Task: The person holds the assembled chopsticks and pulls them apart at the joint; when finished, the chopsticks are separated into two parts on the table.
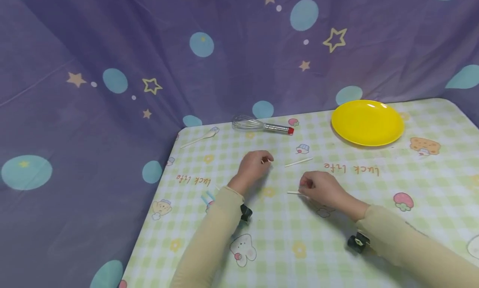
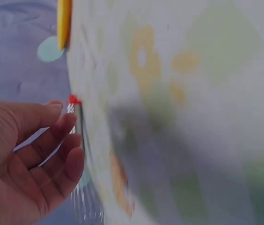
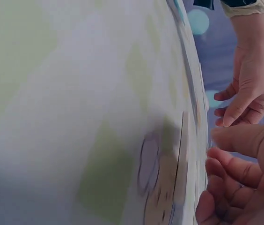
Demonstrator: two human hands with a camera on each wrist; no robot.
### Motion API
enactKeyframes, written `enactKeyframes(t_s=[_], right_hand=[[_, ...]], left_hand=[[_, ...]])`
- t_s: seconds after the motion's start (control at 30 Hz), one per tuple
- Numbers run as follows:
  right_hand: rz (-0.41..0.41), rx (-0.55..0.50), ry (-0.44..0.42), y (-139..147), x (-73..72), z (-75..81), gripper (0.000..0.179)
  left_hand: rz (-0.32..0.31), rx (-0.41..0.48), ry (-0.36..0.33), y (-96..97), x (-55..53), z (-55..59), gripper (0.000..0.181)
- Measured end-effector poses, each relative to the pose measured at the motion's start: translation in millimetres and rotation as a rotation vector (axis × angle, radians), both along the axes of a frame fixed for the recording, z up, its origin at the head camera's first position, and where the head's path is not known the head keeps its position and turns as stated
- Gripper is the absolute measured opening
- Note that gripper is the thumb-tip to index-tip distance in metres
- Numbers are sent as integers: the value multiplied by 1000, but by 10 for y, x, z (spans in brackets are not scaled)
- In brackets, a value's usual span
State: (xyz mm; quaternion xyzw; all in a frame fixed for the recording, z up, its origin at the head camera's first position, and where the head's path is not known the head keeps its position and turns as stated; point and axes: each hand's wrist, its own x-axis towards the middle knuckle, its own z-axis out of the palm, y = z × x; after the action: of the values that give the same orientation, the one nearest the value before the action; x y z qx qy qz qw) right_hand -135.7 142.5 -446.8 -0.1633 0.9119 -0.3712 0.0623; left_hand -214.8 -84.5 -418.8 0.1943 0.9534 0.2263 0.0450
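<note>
One whisk [image 1: 267, 126], one yellow plate [image 1: 367, 123] beyond two pale sticks [image 1: 299, 162]

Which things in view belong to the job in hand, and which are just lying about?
Likely in the job:
pale stick by the right hand
second pale stick, just beyond the right hand

Apparently just lying about, apart from both hands:
whisk
yellow plate
pale spoon

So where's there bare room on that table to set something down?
Bare cloth stretches between the right sleeve and the yellow plate. A smaller gap separates plate and whisk. It's crowded between the left hand and right hand, with pale sticks close by.
</note>
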Motion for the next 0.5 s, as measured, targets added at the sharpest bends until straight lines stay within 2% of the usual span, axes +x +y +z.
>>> enactKeyframes(t_s=[0.1, 0.27, 0.5], right_hand=[[61, -53, 14, -147, 3, -3, 6], [166, -137, -1, -428, 33, 8, 5], [269, -182, -58, -778, 120, 7, 11]], left_hand=[[-12, 41, -53, -199, 36, 62, 13], [13, 123, -140, -562, 121, 126, 11], [23, 92, -196, -949, 300, 165, 14]])
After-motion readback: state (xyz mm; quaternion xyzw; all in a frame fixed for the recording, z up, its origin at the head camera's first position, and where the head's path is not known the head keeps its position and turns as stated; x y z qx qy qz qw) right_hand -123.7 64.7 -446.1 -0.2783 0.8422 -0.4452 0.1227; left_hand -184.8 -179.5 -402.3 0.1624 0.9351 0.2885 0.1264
